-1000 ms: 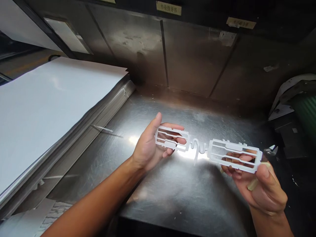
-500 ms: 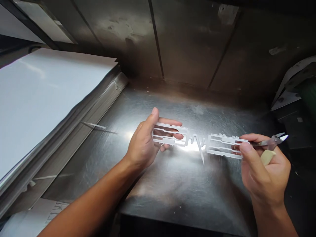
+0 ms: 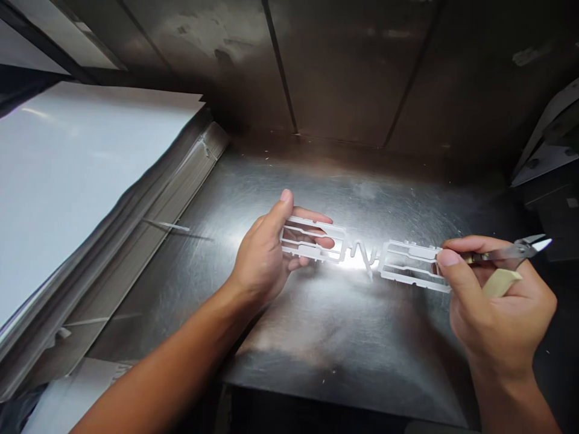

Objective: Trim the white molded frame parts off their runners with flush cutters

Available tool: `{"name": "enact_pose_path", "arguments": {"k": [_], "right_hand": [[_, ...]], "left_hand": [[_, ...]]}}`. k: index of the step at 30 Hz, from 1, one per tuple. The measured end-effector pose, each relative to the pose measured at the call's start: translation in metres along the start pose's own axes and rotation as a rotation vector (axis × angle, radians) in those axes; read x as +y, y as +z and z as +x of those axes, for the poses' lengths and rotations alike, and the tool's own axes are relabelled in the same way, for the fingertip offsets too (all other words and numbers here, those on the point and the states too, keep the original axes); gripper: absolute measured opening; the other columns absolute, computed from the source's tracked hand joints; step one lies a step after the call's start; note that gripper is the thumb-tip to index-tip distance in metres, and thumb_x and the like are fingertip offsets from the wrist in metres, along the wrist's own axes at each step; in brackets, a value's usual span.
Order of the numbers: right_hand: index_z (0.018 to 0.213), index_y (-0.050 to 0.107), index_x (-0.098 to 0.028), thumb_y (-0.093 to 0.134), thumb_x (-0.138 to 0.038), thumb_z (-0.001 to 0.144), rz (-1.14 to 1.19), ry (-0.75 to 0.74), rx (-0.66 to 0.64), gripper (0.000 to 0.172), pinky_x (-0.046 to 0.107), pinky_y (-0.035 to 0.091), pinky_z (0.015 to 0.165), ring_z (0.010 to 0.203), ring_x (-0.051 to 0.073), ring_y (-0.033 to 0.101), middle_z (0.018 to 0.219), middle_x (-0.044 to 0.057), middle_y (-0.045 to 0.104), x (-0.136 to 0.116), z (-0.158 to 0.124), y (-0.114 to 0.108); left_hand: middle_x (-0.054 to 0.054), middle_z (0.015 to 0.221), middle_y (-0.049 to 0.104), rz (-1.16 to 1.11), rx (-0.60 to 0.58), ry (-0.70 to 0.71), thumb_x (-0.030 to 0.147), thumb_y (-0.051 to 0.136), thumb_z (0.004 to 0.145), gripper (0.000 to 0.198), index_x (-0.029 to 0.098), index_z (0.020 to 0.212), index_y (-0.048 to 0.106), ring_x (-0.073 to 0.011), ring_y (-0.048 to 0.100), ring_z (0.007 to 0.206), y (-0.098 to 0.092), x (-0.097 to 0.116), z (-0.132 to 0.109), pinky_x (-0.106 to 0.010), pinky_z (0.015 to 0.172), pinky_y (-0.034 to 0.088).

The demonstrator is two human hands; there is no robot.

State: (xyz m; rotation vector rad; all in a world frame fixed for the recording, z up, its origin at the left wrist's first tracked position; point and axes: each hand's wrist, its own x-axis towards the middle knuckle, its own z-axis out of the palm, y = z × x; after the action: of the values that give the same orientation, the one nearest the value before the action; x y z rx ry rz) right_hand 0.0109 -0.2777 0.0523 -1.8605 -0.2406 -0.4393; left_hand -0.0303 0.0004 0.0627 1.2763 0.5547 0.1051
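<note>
Two white slotted plastic frames hang in the air above the metal table, joined by a thin zigzag plastic runner. My left hand grips the outer end of the left plastic frame, its thumb pointing up and its fingers behind the slots. Thumb and forefinger of my right hand pinch the outer end of the right plastic frame. Also in my right hand is a pair of small side cutters, jaws pointing right, with a pale yellow handle showing between the fingers.
A tall stack of white sheets stands at the left, with cardboard edges below it. Thin white strips poke out from its side. Small white scraps dot the metal table. A dark metal wall rises behind it.
Both hands keep hold of the joined frames. My right hand, with the cutters, has shifted slightly right, and the runner's hanging stem has tilted so it looks shorter. The view has moved slightly.
</note>
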Motion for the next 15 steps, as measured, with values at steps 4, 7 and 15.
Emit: {"name": "enact_pose_path", "arguments": {"k": [4, 7, 15], "right_hand": [[0.108, 0.088, -0.024, 0.098, -0.034, 0.099, 0.025, -0.020, 0.002, 0.018, 0.038, 0.053, 0.073, 0.084, 0.025, 0.072, 0.102, 0.006, 0.077, -0.0014, -0.0006, 0.0007], [0.109, 0.088, -0.024, 0.098, -0.033, 0.099, 0.023, -0.027, 0.009, 0.017, 0.039, 0.054, 0.074, 0.083, 0.025, 0.072, 0.102, 0.006, 0.078, -0.0032, -0.0015, 0.0005], [0.110, 0.091, -0.026, 0.102, -0.042, 0.094, -0.017, 0.075, 0.043, 0.024, 0.041, 0.047, 0.071, 0.078, 0.026, 0.067, 0.098, 0.006, 0.075, 0.0052, 0.0059, -0.0042]], "left_hand": [[-0.013, 0.071, 0.079, -0.019, -0.004, -0.002, 0.087, 0.080, 0.094, 0.073, 0.015, 0.091, 0.086, -0.0171, 0.066, 0.055, 0.0007, 0.0001, 0.0013, -0.022, 0.042, 0.038], [-0.012, 0.069, 0.078, -0.033, -0.013, -0.004, 0.086, 0.080, 0.095, 0.072, 0.015, 0.090, 0.085, -0.0144, 0.061, 0.050, 0.0015, 0.0005, 0.0013, -0.021, 0.040, 0.035], [-0.012, 0.069, 0.077, -0.171, -0.156, -0.146, 0.087, 0.041, 0.115, 0.087, 0.013, 0.091, 0.082, -0.0111, 0.052, 0.040, 0.0069, 0.0098, 0.0014, -0.021, 0.036, 0.024]]}}
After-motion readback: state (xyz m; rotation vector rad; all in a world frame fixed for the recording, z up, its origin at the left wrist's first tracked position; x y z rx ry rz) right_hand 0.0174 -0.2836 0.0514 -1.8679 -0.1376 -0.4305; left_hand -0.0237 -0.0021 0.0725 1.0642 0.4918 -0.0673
